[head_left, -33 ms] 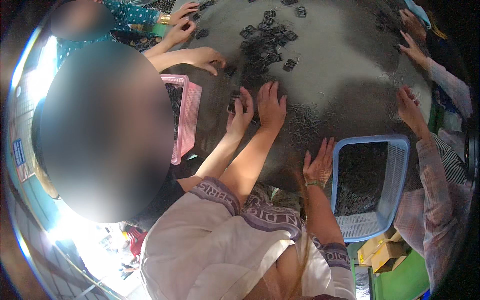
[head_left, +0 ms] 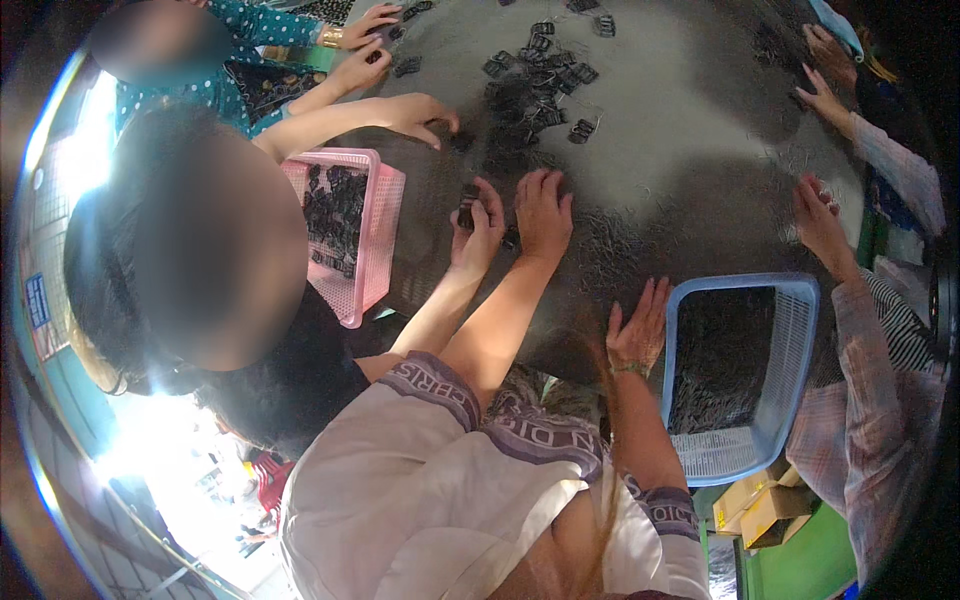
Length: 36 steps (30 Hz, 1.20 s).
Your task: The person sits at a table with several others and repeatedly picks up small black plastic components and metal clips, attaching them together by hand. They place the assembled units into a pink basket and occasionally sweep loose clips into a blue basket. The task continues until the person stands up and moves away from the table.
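Observation:
My left hand [head_left: 543,215] rests palm down on the dark tabletop [head_left: 680,130], its fingers bent forward and its thumb apart. No held thing shows in it; what lies under its fingertips is hidden. My right hand [head_left: 638,325] lies flat with spread fingers, beside the left rim of a blue plastic basket [head_left: 797,380] of small dark pieces. Between and beyond my hands spreads a scatter of small thin metal pieces [head_left: 612,240]. Close to my left hand, a co-worker's hand [head_left: 478,235] holds a small black part [head_left: 467,207].
Farther off lies a pile of black clip-like parts [head_left: 540,75] with thin wires. A pink basket [head_left: 372,240] of black parts stands at the left, by the neighbouring co-worker. Other co-workers' hands [head_left: 825,215] work along the right and far left edges. Cardboard boxes [head_left: 765,510] sit low at the right.
The co-worker at the left has drawn their head back leftward, uncovering more of the pink basket. My left fingers are bent a little more; my right hand stays in place.

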### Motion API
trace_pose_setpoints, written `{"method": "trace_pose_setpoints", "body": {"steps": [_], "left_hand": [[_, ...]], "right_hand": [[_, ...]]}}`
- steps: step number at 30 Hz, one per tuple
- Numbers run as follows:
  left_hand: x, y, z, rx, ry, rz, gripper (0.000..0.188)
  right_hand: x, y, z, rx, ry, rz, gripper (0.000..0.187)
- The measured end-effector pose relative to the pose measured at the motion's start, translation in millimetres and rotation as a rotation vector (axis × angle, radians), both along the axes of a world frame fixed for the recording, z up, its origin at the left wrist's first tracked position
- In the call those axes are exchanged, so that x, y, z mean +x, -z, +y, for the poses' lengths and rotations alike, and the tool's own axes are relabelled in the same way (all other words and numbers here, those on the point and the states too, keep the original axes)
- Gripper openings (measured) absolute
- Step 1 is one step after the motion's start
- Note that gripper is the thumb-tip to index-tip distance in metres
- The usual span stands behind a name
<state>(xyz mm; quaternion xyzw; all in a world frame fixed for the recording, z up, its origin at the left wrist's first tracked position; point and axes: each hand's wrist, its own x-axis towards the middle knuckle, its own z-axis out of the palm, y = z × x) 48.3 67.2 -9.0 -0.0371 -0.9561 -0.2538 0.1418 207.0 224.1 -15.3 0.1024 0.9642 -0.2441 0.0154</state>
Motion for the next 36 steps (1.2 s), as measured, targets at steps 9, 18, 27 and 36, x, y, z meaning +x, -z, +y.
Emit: {"method": "trace_pose_setpoints", "body": {"steps": [9,18,27,36], "left_hand": [[25,4,-21,-0.119,-0.036,-0.038,0.038],[3,-4,29,0.029,0.254,-0.253,0.044],[-26,-3,89,0.037,0.759,0.000,0.042],[-83,0,57,-0.039,-0.042,0.129,0.039]], "right_hand": [[0,1,-1,0.017,0.019,0.008,0.064],[1,2,0,-0.002,0.037,0.004,0.067],[-1,1,1,0.016,0.004,-0.009,0.069],[0,-5,1,0.027,0.026,-0.105,0.068]]}}
